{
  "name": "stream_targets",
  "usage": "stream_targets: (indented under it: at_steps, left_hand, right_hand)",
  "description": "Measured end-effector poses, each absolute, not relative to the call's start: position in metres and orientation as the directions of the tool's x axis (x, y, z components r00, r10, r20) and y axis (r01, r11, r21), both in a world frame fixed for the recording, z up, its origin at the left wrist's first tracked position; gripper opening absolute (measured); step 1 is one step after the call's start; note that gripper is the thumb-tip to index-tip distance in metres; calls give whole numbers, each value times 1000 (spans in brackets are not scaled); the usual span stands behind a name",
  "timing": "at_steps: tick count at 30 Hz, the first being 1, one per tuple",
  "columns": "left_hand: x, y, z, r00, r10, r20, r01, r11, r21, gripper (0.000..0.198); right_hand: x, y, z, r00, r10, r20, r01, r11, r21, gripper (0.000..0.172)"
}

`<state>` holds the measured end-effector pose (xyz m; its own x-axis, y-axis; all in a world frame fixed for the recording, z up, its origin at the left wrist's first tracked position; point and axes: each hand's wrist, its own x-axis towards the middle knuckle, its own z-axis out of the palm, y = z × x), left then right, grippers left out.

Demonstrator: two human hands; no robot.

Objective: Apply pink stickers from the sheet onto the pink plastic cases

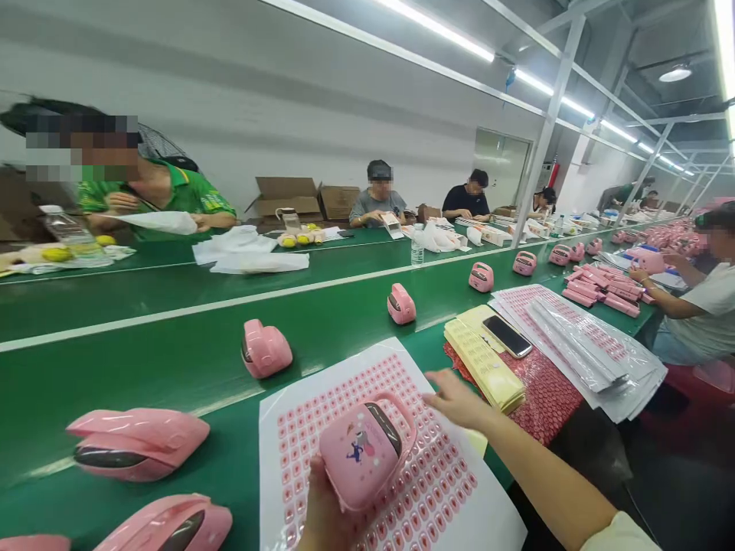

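My left hand [326, 501] is wrapped round the lower side of a pink plastic case [350, 451] with a carry handle, a dark window and a cartoon print on its face. The case is held above a white sheet [276, 497] bearing rows of small pink-and-red stickers. Over the right edge of that sheet is my right hand [459, 399], its index finger and thumb stretched out and apart. I see nothing between those fingers. Close by on the left lie more pink cases [141, 444], and another pink case [266, 348] stands beyond the sheet.
A line of pink cases [400, 304] runs along the green belt [189, 337]. To the right are yellow label sheets [482, 356], a phone [507, 337], red bubble wrap [545, 394] and more sticker sheets [620, 383]. Several people work across the belt; a person [700, 298] sits at right.
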<state>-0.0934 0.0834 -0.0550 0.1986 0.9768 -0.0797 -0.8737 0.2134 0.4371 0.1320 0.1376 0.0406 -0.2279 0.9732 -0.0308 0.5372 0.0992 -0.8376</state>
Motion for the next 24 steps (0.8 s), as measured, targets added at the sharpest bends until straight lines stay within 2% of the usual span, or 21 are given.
stream_targets:
  at_steps: [1, 3, 6, 11, 19, 24]
  left_hand:
    - [-92, 83, -50, 199, 972, -121, -877, 232, 420, 62]
    - [-90, 84, -41, 122, 973, -195, -879, 198, 434, 60]
    - [-88, 89, -27, -50, 960, -277, -883, 87, 461, 47]
    - [-84, 95, -9, -134, 956, -261, -865, 16, 502, 38]
    - [-82, 93, 18, -169, 914, -368, -844, 58, 533, 39]
    - [-69, 77, 42, -179, 925, -336, -754, 90, 651, 50]
  right_hand:
    - [149, 142, 43, -70, 995, 73, 640, 100, -762, 37]
    - [180, 150, 45, 227, 961, 158, 738, -64, -672, 32]
    - [213, 158, 40, 400, 905, 141, 721, -216, -658, 23]
    - [226, 162, 28, 485, 866, 119, 664, -276, -695, 10]
    - [229, 163, 29, 486, 874, 7, 420, -227, -879, 12]
    - [215, 148, 44, 377, 926, -26, 216, -115, -970, 18]
